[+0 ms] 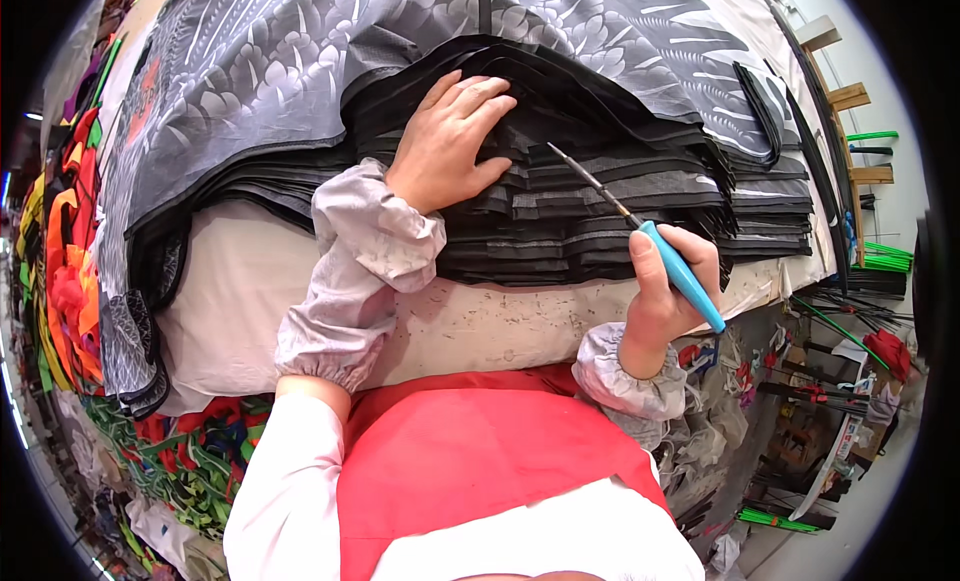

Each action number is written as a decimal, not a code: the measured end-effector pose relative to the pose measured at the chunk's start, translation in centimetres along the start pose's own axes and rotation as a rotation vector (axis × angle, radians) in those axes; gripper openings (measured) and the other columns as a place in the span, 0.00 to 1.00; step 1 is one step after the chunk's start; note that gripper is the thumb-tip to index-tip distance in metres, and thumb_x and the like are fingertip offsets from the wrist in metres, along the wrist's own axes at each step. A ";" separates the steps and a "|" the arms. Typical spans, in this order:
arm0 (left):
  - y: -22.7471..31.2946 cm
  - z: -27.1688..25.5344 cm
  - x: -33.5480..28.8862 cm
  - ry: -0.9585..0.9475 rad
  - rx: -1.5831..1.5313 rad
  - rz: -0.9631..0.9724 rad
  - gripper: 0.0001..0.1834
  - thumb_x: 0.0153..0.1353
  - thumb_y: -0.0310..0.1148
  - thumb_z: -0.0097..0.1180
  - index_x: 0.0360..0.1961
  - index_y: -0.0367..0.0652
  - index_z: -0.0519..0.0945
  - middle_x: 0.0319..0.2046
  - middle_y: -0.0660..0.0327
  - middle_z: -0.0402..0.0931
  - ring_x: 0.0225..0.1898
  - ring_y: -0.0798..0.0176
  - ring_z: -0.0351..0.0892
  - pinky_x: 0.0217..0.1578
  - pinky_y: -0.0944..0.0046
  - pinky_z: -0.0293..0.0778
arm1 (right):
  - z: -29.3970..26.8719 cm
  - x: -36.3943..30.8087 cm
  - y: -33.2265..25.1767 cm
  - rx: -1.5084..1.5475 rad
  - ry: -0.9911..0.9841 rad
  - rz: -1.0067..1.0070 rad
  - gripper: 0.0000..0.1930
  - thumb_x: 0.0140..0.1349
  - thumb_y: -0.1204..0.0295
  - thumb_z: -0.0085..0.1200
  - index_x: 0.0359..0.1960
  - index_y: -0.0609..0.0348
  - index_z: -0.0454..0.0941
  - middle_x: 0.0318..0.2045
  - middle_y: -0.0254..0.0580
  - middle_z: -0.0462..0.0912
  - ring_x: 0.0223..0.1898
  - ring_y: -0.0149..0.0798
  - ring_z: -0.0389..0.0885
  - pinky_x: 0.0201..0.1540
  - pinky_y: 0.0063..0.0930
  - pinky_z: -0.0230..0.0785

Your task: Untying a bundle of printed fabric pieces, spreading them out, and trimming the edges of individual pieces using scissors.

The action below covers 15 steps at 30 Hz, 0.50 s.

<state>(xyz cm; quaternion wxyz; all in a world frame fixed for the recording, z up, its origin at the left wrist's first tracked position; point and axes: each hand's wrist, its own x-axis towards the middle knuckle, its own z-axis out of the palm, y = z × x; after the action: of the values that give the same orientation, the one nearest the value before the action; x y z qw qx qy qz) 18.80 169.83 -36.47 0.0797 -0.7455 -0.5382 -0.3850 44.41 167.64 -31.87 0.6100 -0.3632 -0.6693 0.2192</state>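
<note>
My left hand [452, 141] lies on a pile of black-edged fabric layers [600, 221], fingers stretched out and nearly flat, the thumb apart. It touches the dark folds under a raised, bunched edge of the cloth and grips nothing. In my right hand [668, 281] is a slim tool with a blue handle and a thin metal shaft, which looks like a soldering iron [682, 271]. My fingers and thumb are closed round its handle. Its pointed tip aims up and left, over the layered edges; whether it touches them I cannot tell. Grey flower-patterned fabric [290, 71] spreads beyond both hands.
A pale cloth cover [250, 291] shows along the table's near edge. Orange and red fabric pieces [72, 271] hang at the left, above a heap of green and red strips [195, 461]. Wooden pegs [848, 97] and green rods [885, 256] stand at the right.
</note>
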 end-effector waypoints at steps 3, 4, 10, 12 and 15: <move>0.5 -0.3 -0.8 -0.027 -0.004 -0.036 0.29 0.41 0.28 0.66 0.50 0.41 0.77 0.57 0.56 0.73 0.62 0.52 0.69 0.66 0.49 0.57 | 1.2 0.6 -0.6 0.019 -0.038 0.072 0.11 0.49 0.80 0.70 0.31 0.66 0.79 0.23 0.40 0.83 0.22 0.25 0.77 0.26 0.16 0.69; 0.4 -0.4 -1.0 -0.027 -0.006 -0.037 0.29 0.41 0.28 0.66 0.50 0.41 0.77 0.57 0.56 0.73 0.62 0.52 0.69 0.66 0.49 0.57 | 1.7 0.9 -0.7 0.036 -0.047 0.096 0.10 0.49 0.80 0.70 0.30 0.66 0.79 0.23 0.39 0.83 0.22 0.24 0.77 0.26 0.15 0.68; -0.4 -0.6 -2.2 -0.044 -0.070 -0.023 0.25 0.42 0.23 0.61 0.47 0.42 0.77 0.58 0.56 0.73 0.64 0.52 0.67 0.67 0.46 0.54 | 3.5 1.7 -0.7 0.072 -0.096 0.202 0.09 0.49 0.80 0.70 0.29 0.66 0.80 0.21 0.36 0.82 0.22 0.22 0.75 0.25 0.13 0.66; -0.7 -0.5 -2.6 -0.034 -0.078 -0.032 0.24 0.42 0.22 0.60 0.46 0.41 0.77 0.58 0.56 0.73 0.64 0.52 0.67 0.67 0.46 0.54 | 3.8 1.9 -1.0 0.087 -0.098 0.233 0.09 0.49 0.80 0.69 0.29 0.65 0.80 0.21 0.34 0.81 0.21 0.21 0.74 0.25 0.12 0.65; -1.3 -0.1 -2.9 0.047 -0.191 -0.010 0.17 0.42 0.18 0.57 0.37 0.40 0.79 0.56 0.55 0.76 0.62 0.51 0.71 0.67 0.45 0.55 | 4.3 2.0 -0.9 0.096 -0.095 0.253 0.09 0.49 0.80 0.69 0.28 0.65 0.80 0.20 0.33 0.81 0.21 0.20 0.73 0.24 0.12 0.63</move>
<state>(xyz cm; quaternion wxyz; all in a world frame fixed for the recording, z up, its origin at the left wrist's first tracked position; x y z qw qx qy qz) 17.25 168.19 -38.74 0.0187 -0.7377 -0.5009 -0.4523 40.01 169.17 -30.57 0.5618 -0.4042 -0.6352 0.3428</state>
